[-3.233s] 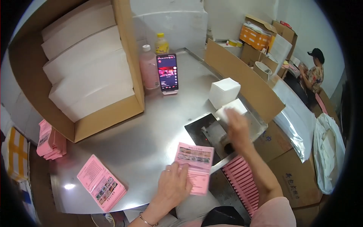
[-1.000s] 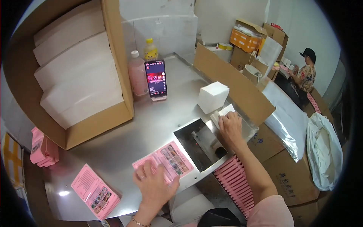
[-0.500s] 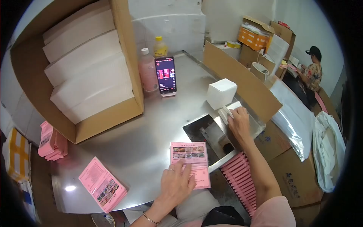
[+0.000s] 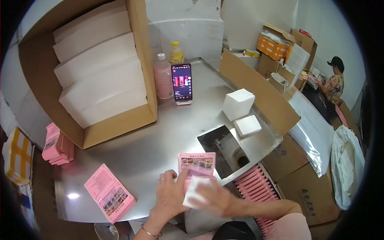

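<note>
Before me a pink printed sleeve [image 4: 197, 159] with small food pictures lies on the metal table's front edge. My left hand [image 4: 170, 196], fingers curled, has its thumb on the sleeve's near part. My right hand [image 4: 218, 199], smeared by motion, holds a folded white napkin [image 4: 195, 192] over the sleeve's near half. The napkin hides that part. To the left lies a pile of similar pink sleeves [image 4: 110, 193]. Right of centre stand a taller stack of white napkins [image 4: 239, 105] and a shorter stack [image 4: 247, 125], behind a rectangular opening [image 4: 226, 150] in the table.
A large cardboard box [image 4: 116, 124] of white stacks fills the back left. Beside it are a lit phone [image 4: 182, 83] on a stand, a pink bottle [image 4: 163, 78] and a yellow-capped bottle [image 4: 176, 53]. Pink packets [image 4: 256, 186] fill a box below right. Another person [image 4: 334, 82] sits far right.
My right hand has come from the shorter napkin stack to the pink sleeve, bringing a white napkin. My left hand has shifted left, its fingers now curled. The view has shifted slightly.
</note>
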